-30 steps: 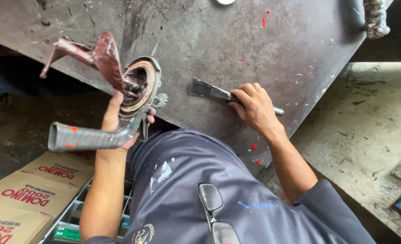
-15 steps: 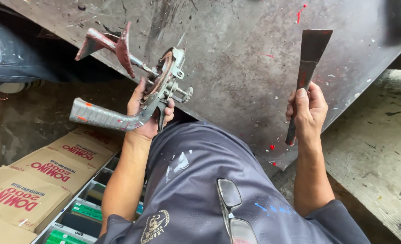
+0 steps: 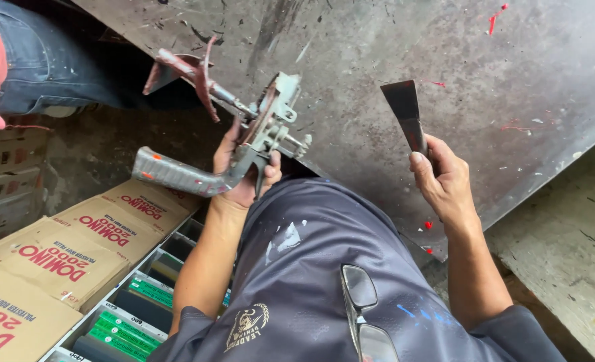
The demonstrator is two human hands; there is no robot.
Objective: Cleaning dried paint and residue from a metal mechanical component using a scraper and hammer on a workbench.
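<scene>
My left hand (image 3: 244,171) grips a grimy metal mixing lid (image 3: 264,127) with a grey curved handle (image 3: 177,175) and a red-stained paddle (image 3: 190,74) sticking up to the left. It is held over the edge of a dark steel table (image 3: 378,40). My right hand (image 3: 445,181) holds a flat metal scraper (image 3: 405,110) upright, its dark red-smeared blade pointing up above the table, a hand's width right of the lid.
Brown cardboard boxes (image 3: 63,258) and a rack of tins with green labels (image 3: 126,312) lie on the floor at lower left. Another person's jeans leg (image 3: 43,67) stands at upper left. A stained wooden bench (image 3: 565,234) is at right. Glasses (image 3: 364,308) hang on my shirt.
My right hand picked the scraper up off the table, raised it blade-up, then lowered and tilted it toward the lid. My left hand turned the lid edge-on.
</scene>
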